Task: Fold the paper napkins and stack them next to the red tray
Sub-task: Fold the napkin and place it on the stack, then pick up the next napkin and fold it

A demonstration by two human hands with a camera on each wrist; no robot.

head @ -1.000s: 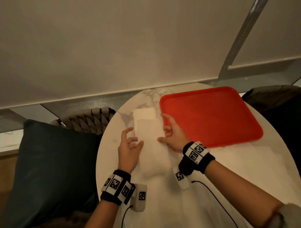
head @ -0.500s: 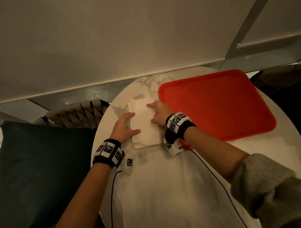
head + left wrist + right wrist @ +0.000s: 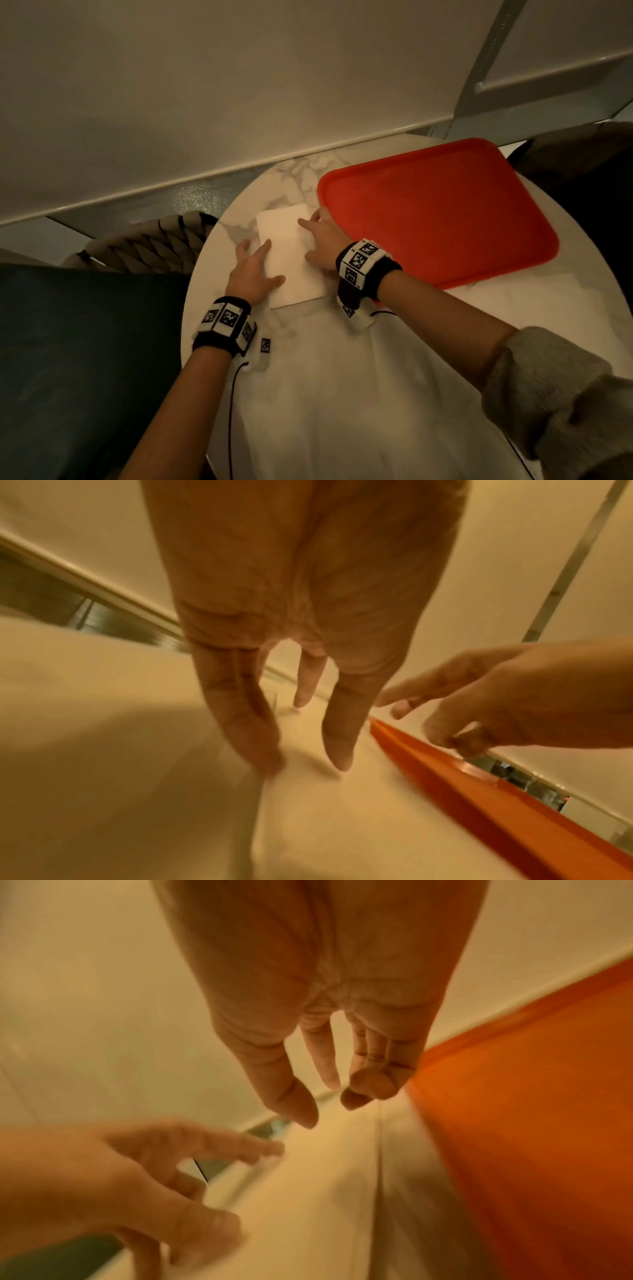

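At frame centre, the folded napkin (image 3: 291, 255) lay flat on the tabletop (image 3: 342, 394) beside the red tray (image 3: 445, 219), squarer than before; left hand (image 3: 251, 270) and right hand (image 3: 323, 245) pressed it with straight fingers.

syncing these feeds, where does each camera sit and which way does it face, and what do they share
Head: on the head, looking down at the marble table; both forearms, left hand and right hand on the folded napkin.
Left wrist: looks along the left hand's fingers toward the wall.
Right wrist: looks along the right hand's fingers the same way.
Shared: every view shows the red tray; each wrist view catches the other hand.
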